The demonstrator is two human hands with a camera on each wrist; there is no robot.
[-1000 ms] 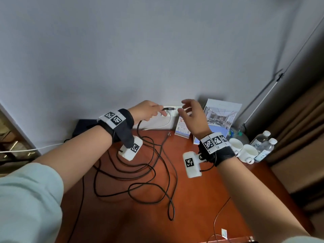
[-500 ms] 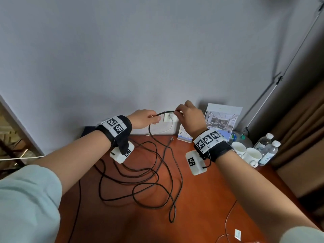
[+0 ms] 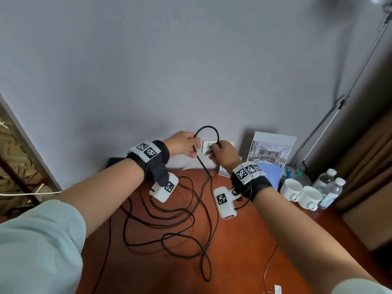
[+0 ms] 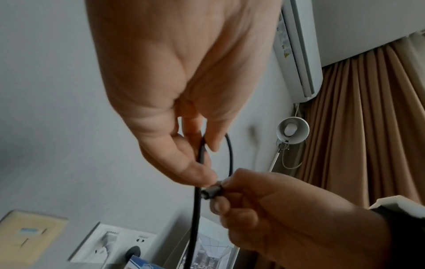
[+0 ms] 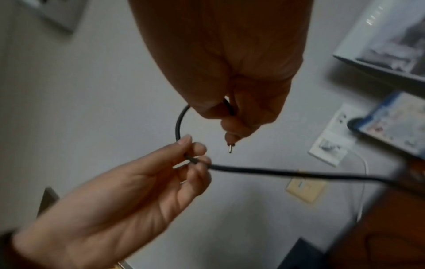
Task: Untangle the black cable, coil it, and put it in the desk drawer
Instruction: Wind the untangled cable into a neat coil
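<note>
The right hand (image 3: 222, 153) pinches the plug end (image 4: 210, 192) of the black cable (image 3: 207, 132) between thumb and fingers, metal tip poking out past them in the right wrist view. The left hand (image 3: 184, 146) pinches the cable a short way along, thumb against curled fingers, the strand running down from that grip toward the table (image 3: 244, 251).

A second ago the stretch between the two grips lay nearly flat and low, close to the wall socket (image 3: 209, 146); half a second ago it had begun to arch. Now the hands have drawn close together, almost touching, and risen, so that the stretch stands up as a small loop above them against the wall. I judge this to be the first turn of the coil, begun from the plug end while most of the length is still loose.

Both forearms reach forward and slightly up from the near edge, wrists bent inward, hands meeting at the far middle in front of the socket.

Below them, the rest of the cable sprawls in overlapping loops across the middle of the table, one long narrow loop trailing toward the near side. Those crossings look likely to snag as more is gathered. No drawer is in view. Two white cups (image 3: 301, 194) and water bottles (image 3: 331, 187) stand at the far right.
</note>
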